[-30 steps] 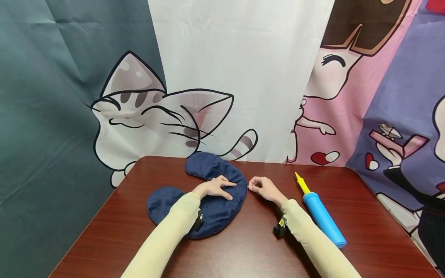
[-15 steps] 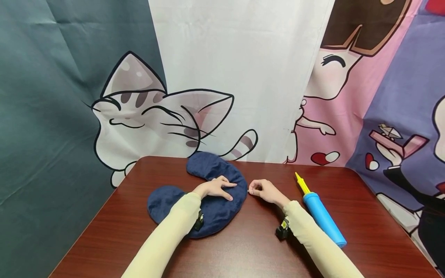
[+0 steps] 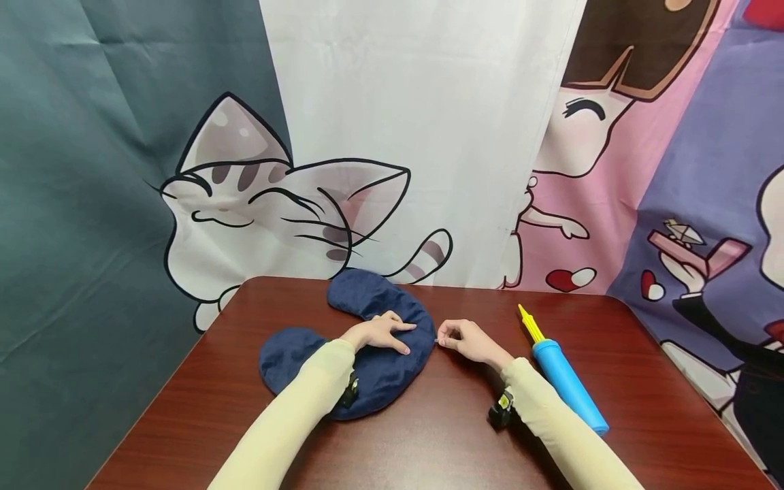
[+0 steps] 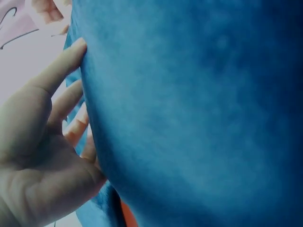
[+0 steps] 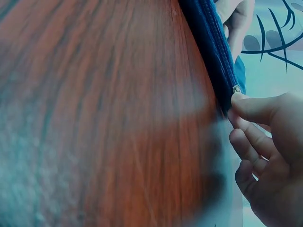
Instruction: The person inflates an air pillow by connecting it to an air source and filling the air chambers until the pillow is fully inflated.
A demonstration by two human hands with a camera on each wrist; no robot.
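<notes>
A dark blue, plush U-shaped neck pillow (image 3: 392,388) lies flat on the table, its opening facing left. My left hand (image 3: 381,332) rests on it with the fingers spread; the left wrist view shows that hand (image 4: 42,142) against the blue fabric. At the pillow's right outer edge, my right hand (image 3: 468,340) pinches a small zipper pull (image 5: 237,89) between thumb and forefinger. The zipper (image 5: 218,42) runs along the pillow's side in the right wrist view, and its teeth look joined on the stretch that shows.
A hand pump (image 3: 568,384) with a light blue barrel and yellow nozzle (image 3: 531,323) lies to the right, beside my right forearm. The reddish-brown wooden table (image 3: 453,435) ends at the back against a printed cloth (image 3: 429,136) with cartoon figures.
My right hand has slid slightly toward me along the pillow's outer edge, still pinching the zipper pull. The left hand stays in place on the pillow.
</notes>
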